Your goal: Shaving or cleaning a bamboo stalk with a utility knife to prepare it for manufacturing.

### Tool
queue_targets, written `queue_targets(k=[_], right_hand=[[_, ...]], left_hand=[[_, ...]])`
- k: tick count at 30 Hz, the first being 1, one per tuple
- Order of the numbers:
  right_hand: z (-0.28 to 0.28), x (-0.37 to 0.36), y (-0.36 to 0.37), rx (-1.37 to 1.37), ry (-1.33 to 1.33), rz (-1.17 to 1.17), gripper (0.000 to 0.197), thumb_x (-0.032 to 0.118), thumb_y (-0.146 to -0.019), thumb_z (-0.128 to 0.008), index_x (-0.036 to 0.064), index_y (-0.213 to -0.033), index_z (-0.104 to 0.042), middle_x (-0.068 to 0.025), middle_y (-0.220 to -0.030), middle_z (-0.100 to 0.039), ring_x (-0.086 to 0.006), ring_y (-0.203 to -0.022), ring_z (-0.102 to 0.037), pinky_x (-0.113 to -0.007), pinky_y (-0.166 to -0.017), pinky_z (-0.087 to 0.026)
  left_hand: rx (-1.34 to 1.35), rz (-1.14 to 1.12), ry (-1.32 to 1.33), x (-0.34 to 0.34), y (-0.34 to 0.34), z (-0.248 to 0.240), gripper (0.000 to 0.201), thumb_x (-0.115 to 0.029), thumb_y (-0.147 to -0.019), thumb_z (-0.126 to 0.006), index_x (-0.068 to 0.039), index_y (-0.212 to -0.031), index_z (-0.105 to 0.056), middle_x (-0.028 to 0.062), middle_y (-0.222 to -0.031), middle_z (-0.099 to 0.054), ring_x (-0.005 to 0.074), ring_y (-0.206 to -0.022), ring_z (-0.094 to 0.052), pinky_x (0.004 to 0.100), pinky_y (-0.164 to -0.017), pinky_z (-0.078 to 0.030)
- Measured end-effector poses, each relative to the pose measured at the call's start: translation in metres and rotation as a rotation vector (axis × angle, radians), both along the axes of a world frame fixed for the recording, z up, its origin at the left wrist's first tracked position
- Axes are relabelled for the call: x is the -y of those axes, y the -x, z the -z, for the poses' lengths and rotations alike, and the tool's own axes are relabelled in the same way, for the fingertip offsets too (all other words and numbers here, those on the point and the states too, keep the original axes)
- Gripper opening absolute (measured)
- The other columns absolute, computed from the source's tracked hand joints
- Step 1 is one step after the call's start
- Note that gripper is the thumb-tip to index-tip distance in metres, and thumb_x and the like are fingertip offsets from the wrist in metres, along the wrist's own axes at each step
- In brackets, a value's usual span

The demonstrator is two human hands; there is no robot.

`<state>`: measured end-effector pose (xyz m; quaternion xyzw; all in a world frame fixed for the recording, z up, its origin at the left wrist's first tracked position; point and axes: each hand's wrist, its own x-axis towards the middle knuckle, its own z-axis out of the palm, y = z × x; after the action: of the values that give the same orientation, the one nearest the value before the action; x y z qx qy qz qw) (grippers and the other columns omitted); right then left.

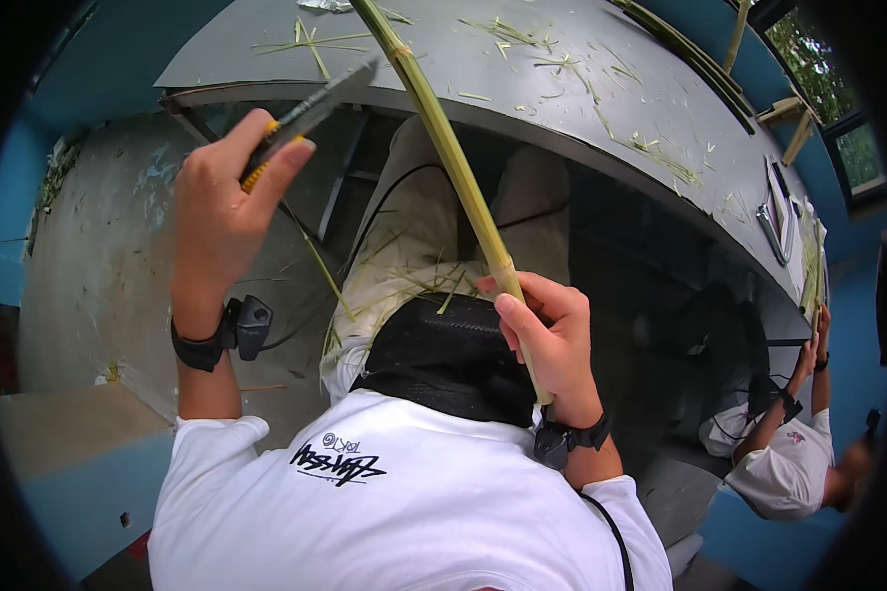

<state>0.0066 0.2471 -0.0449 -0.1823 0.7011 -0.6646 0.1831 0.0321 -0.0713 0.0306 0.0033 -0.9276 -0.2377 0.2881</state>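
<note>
Bamboo stalk, one, slim: colouring is running from pale green to straw yellow, lighter and darker bands streaking it lengthwise; yellow-brown nodes are ringing it near the top of the view and just above the right hand; the lower end is showing pale. The piece is slanting before the person, crossing in view the near edge of the grey counter and leaving the view at the top. Right fingers are wrapping around the stalk close to its lower end. Left hand: fingers are gripping a black-and-yellow-handled knife, its blurred blade pointing toward the stalk, apart from it. Green shavings are littering the counter; others are lying on the beige trousers, above a black lap covering.
</note>
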Motion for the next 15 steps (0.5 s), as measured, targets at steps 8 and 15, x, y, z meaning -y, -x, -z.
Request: queue_targets(k=[8, 15], right_hand=[[-0.003, 0.004, 0.002, -0.058, 0.016, 0.025, 0.026, 0.016, -0.098, -0.070, -0.0021, -0.115, -0.075, 0.0039, -0.060, -0.057, -0.0028, -0.051, -0.047, -0.021, -0.048, -0.032], [-0.004, -0.005, 0.006, -0.103, -0.004, 0.024, 0.025, 0.014, -0.096, -0.072, -0.0015, -0.115, -0.076, 0.0028, -0.059, -0.056, -0.0033, -0.051, -0.048, -0.022, -0.049, -0.032]], left_hand=[[0.283, 0.359, 0.065, -0.067, -0.007, 0.034, 0.041, -0.040, -0.089, -0.077, -0.004, -0.085, -0.057, 0.0157, -0.067, -0.057, 0.0384, -0.059, -0.057, 0.0416, -0.054, -0.041], [0.326, 0.326, 0.062, -0.077, -0.005, 0.033, 0.042, -0.041, -0.088, -0.077, -0.004, -0.083, -0.058, 0.0153, -0.067, -0.059, 0.0388, -0.060, -0.059, 0.0426, -0.054, -0.041]])
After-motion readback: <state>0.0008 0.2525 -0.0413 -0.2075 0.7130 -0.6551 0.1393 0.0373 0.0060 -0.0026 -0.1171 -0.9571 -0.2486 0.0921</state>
